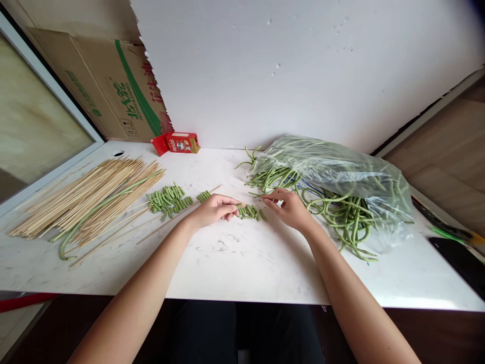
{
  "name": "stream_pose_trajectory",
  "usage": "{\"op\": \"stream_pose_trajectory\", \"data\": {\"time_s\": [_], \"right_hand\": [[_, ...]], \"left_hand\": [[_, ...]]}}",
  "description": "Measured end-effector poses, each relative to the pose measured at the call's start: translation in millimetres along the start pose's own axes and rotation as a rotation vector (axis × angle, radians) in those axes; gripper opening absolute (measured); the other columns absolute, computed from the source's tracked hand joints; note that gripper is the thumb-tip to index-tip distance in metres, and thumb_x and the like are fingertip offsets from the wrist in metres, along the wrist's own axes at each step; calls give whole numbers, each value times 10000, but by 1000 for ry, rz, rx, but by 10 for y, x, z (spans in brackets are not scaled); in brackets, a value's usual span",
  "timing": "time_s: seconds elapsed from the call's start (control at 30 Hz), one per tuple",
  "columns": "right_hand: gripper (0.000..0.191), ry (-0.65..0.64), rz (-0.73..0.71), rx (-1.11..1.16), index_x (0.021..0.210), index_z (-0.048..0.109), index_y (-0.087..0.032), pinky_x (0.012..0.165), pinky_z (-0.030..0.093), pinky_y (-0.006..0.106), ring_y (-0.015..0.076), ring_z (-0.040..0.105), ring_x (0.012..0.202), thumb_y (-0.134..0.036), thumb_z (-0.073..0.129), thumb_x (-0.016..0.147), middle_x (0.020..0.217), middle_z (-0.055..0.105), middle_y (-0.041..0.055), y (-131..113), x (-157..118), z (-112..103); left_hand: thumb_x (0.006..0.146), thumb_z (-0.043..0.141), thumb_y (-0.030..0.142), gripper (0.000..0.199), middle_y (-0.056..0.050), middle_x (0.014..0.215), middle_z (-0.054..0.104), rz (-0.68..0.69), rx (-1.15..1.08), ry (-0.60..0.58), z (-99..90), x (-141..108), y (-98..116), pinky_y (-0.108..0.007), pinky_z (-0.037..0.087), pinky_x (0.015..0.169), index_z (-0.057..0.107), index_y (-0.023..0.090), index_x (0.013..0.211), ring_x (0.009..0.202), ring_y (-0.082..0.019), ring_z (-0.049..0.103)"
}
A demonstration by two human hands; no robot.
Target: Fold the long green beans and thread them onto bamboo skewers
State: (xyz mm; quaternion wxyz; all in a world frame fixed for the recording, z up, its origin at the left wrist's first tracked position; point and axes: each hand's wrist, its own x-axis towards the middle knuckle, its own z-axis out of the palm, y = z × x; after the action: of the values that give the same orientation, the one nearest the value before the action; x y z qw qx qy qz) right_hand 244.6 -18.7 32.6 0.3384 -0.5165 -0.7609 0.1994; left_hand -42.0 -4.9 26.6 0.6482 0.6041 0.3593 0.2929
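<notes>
My left hand [216,208] is closed, thumb against fingers, with a short piece of green long bean [239,205] at its fingertips. Just beside it, a row of cut bean pieces [250,212] lies on the white tabletop. My right hand [287,207] is to the right of that row, thumb and forefinger pinched together. A thin green bean end [254,193] shows at those fingertips; whether it is held or lies behind them is unclear. Left of my left hand, a bamboo skewer [162,228] passes beneath a short row of bean pieces [203,196].
Skewers with threaded bean pieces [168,199] lie beside a large pile of bamboo skewers [102,194], one long bean [81,227] across it. A plastic bag [341,162] of long beans [354,217] spills open at right. A red box [184,142] stands behind; a black phone-like object [458,263] lies far right.
</notes>
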Motion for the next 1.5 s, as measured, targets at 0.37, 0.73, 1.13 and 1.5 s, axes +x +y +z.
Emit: {"op": "stream_pose_trajectory", "data": {"time_s": [0.37,0.73,1.13,1.5], "right_hand": [[520,-136,107,-223,650,742,-197,581,370,310,155,513,549,-578,632,987,606,669,47,-85,-52,-56],[354,-174,-105,352,1101,828,-233,598,470,296,181,648,731,-529,805,909,997,796,88,-362,-133,231],[210,-84,-112,342,997,826,-226,587,481,298,190,665,772,-423,815,925,931,778,85,-351,-120,242],[179,-102,-167,375,923,739,-212,671,479,315,203,628,804,-372,713,998,871,713,66,-369,-124,300]], "left_hand": [[834,891,421,643,-178,1096,798,9,-68,-92,8,-36,-17,-370,612,847,687,102,1354,838,-194,774],[676,1007,337,753,-133,974,820,-23,-49,-44,62,-35,-1,-329,617,778,705,127,1333,837,-222,793],[748,948,471,526,-136,834,822,27,-12,21,93,-18,13,-295,612,676,796,82,1067,754,-219,796],[809,910,437,391,-126,886,823,55,-24,-63,151,-47,-74,-304,652,721,824,111,1007,740,-190,782]]}}
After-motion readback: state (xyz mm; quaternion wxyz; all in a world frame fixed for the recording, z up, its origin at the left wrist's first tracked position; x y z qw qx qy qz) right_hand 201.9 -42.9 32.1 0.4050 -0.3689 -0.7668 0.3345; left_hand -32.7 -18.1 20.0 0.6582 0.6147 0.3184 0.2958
